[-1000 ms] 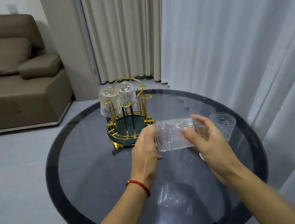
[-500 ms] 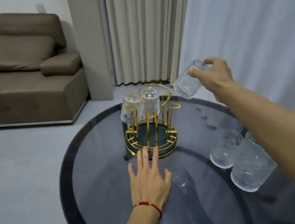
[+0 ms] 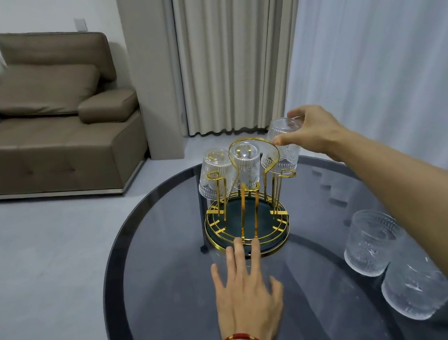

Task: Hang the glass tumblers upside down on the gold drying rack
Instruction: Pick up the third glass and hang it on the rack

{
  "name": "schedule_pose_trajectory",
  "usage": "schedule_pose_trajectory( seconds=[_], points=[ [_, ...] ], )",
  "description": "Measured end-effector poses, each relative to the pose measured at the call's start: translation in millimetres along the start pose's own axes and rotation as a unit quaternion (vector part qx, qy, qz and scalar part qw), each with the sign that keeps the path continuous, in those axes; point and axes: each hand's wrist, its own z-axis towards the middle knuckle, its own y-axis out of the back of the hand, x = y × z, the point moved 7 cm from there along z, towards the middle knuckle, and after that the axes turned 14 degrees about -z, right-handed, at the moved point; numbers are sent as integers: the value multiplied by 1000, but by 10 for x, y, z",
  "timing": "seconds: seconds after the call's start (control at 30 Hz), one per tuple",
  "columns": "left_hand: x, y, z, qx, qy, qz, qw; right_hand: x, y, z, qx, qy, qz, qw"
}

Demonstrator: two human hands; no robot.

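Observation:
The gold drying rack [image 3: 249,224] with a dark green base stands on the round glass table [image 3: 176,291]. Two ribbed tumblers hang upside down on its far pegs, one on the left [image 3: 215,176] and one in the middle [image 3: 246,166]. My right hand [image 3: 312,131] grips a third tumbler [image 3: 283,147] by its base, mouth down, over the rack's far right peg. My left hand [image 3: 246,299] lies flat on the table with fingers spread, fingertips touching the rack's front rim. Two more tumblers [image 3: 371,241] [image 3: 415,290] stand upright at the right, under my forearm.
A brown sofa [image 3: 47,131] with soft toys stands at the back left on a grey floor. Beige curtains [image 3: 229,53] hang behind the table and sheer white ones fall close along its right side.
My right hand has brought the tumbler down from above the rack's right side onto the far right peg, turning it mouth down. My left hand stays flat by the rack.

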Motion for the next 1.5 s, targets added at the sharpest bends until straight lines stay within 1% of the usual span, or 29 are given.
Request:
schedule_pose_trajectory(
  seconds=[0.13, 0.3, 0.53, 0.63, 0.8, 0.93, 1.0, 1.13, 1.27, 1.33, 1.4, 1.43, 1.5],
  points=[
    [-2, -12, 3, 0, 0, -3, 1000, -50, -101, 17, 56, 21, 16, 998],
    [14, -26, 9, -2, -1, 2, 1000, -97, -151, 78, 87, 31, 35, 995],
    [29, -62, 21, -11, 1, -3, 1000, -104, -379, 33, 158, 55, 12, 986],
    [31, -73, 15, -10, 1, -2, 1000, -40, -470, 20, 170, 66, -8, 983],
    [32, -59, 18, -4, 5, 1, 1000, -56, -586, -21, 192, 59, 5, 980],
    [33, -43, 24, 1, 8, 4, 1000, -137, -518, -123, 205, 41, 25, 978],
    [27, -33, 22, 3, 7, 6, 1000, -203, -361, -251, 173, 24, 38, 984],
    [-8, 33, 1, 0, 3, 9, 1000, -355, 88, -776, 8, 12, 35, 999],
    [-129, 118, -26, 8, -5, 5, 1000, -603, 334, -1638, -121, 7, -81, 989],
    [-289, 163, -60, 10, -37, -5, 999, -790, 326, -2100, -157, -17, -114, 981],
    [-499, 201, -119, 10, -75, -37, 996, -1004, 267, -2492, -181, -62, -140, 971],
    [-602, 227, -158, 7, -88, -59, 994, -1094, 236, -2634, -183, -85, -164, 966],
    [-762, 280, -225, 2, -99, -115, 988, -1227, 181, -2792, -155, -125, -228, 953]
  ],
)
